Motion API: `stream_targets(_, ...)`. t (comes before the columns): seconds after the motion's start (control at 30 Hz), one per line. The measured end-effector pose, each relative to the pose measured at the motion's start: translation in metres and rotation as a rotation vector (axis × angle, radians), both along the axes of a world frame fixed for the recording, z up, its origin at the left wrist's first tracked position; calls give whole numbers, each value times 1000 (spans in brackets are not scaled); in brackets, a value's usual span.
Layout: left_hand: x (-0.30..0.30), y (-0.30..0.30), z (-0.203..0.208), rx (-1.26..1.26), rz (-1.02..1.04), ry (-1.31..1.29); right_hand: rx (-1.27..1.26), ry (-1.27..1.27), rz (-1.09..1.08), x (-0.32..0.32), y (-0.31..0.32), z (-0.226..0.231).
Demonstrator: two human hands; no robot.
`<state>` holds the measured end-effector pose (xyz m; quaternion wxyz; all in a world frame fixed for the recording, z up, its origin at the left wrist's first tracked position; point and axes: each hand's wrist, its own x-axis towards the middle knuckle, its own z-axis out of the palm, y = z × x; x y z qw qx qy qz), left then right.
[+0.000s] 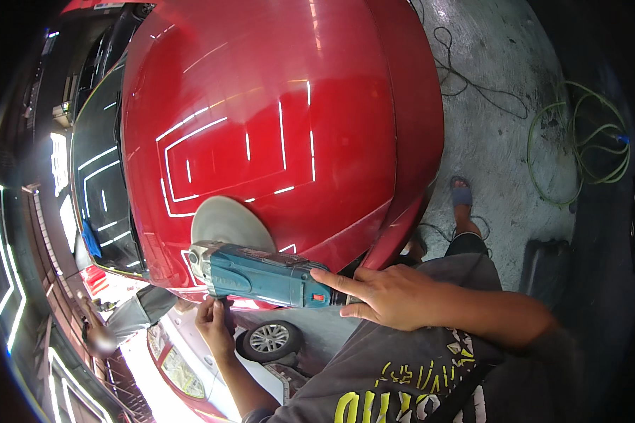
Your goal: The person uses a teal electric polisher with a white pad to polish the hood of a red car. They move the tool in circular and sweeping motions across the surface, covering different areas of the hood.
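A teal and dark power polisher [261, 277] lies across the near part of a shiny red car hood [346, 134]. Its round greyish pad [227, 220] is against the red paint, tilted or flat I cannot tell. My right hand [391, 295] grips the tool's rear end, index finger stretched along the body and thumb below. Under the tool's head, my left hand [215, 330] is closed round a dark side handle, which is mostly hidden by the fingers. Ceiling lights reflect in the paint.
The car's windshield [100, 176] is at the left. A green hose [578, 187] lies coiled on the grey floor [501, 141], with a dark cable [473, 86] nearby. Another person [137, 317] stands beyond my left hand, near a white car [180, 370] and a wheel [269, 340].
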<state>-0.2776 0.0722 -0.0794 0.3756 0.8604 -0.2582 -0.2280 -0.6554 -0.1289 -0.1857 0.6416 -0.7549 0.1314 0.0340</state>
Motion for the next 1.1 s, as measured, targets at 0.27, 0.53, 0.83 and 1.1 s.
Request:
stream_targets(0.27, -153, -52, -36, 131, -97, 52, -64, 331, -382, -109, -14, -37)
stream_targets(0.53, -259, -216, -77, 93, -602, -178, -83, 331, -832, -231, -58, -113)
stream_targets(0.83, -266, -142, -75, 147, -690, -65, -22, 356, -781, -243, 28, -122)
stream_targets(1.1, -174, -17, -58, 92, -375, 90, -55, 441, -607, -140, 101, -64)
